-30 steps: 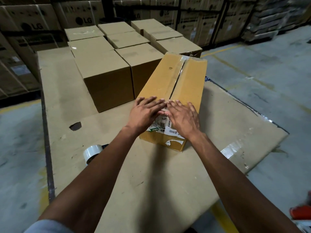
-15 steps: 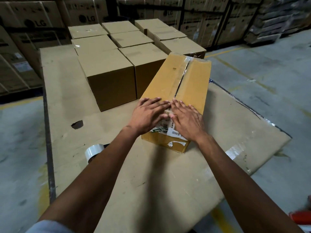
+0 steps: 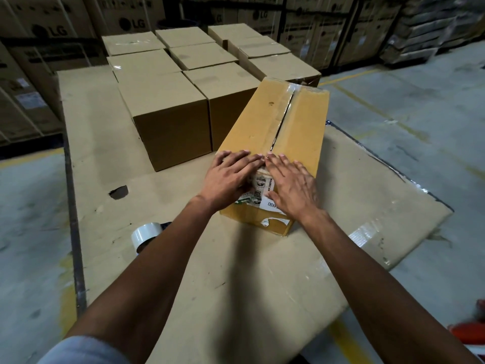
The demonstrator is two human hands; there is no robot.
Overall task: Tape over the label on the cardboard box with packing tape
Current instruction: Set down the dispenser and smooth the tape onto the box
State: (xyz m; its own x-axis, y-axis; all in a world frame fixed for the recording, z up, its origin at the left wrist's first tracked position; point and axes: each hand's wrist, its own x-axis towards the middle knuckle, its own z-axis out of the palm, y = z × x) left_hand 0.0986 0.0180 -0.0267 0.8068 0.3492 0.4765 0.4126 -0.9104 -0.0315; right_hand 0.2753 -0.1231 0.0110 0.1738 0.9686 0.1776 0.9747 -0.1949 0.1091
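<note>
A long yellow-brown cardboard box [image 3: 275, 122] lies on a cardboard sheet, its top seam taped. A white printed label [image 3: 262, 190] sits on its near end, mostly hidden by my hands. My left hand [image 3: 228, 179] lies flat on the label's left part, fingers spread. Flat on the right part rests my right hand [image 3: 291, 185], fingertips close to the left hand's at the seam. Neither hand holds anything. A roll of clear packing tape [image 3: 145, 235] stands on the sheet to the left, partly hidden behind my left forearm.
Several closed brown boxes [image 3: 168, 114] stand in rows just left of and behind the long box. The cardboard sheet [image 3: 367, 195] has a hole [image 3: 118, 192] at left. Stacked LG cartons [image 3: 52, 30] line the back. Concrete floor with yellow lines lies to the right.
Both hands have stayed flat on the label, sliding slightly forward along the box top. The view has shifted a little; the tape roll has not moved.
</note>
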